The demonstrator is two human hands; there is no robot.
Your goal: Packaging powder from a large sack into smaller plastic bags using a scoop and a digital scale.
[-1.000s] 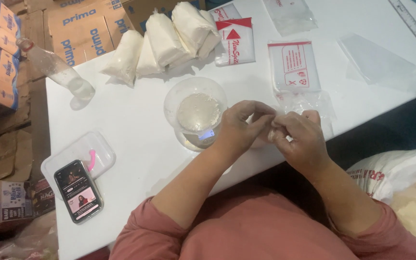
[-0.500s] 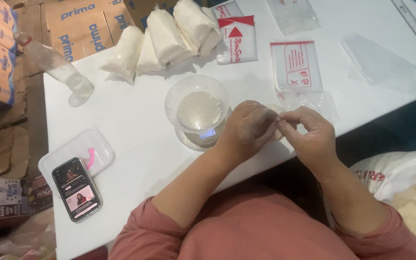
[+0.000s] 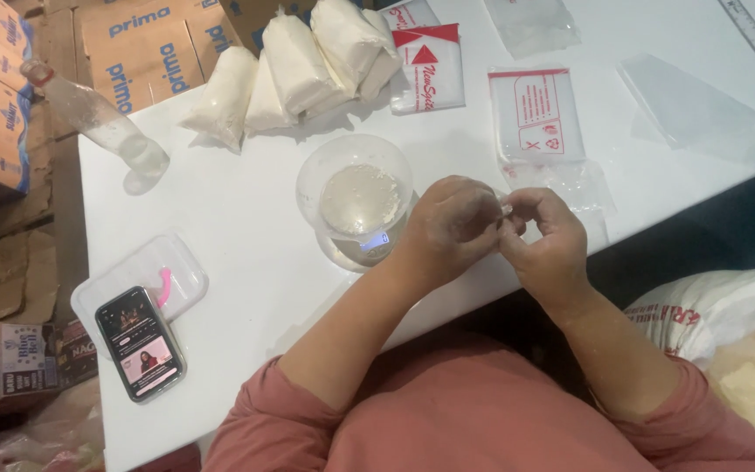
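Observation:
My left hand (image 3: 449, 225) and my right hand (image 3: 545, 238) meet near the white table's front edge (image 3: 246, 262), fingers pinched together on a small clear plastic bag (image 3: 570, 183) that lies just beyond them. Both hands are dusted with white powder. Left of my left hand stands a clear plastic cup (image 3: 356, 192) holding white powder, resting on a small digital scale (image 3: 374, 242) with a lit display.
Several filled white powder bags (image 3: 299, 65) lie at the back. Printed plastic bag packs (image 3: 535, 114) and loose clear bags (image 3: 692, 105) lie to the right. A bottle (image 3: 98, 122), a clear lid (image 3: 141, 280) and a phone (image 3: 140, 343) sit left. A powder sack (image 3: 727, 341) is at right.
Both hands stayed together on the small bag, shifting slightly as the fingers work at it. Nothing else on the table moved.

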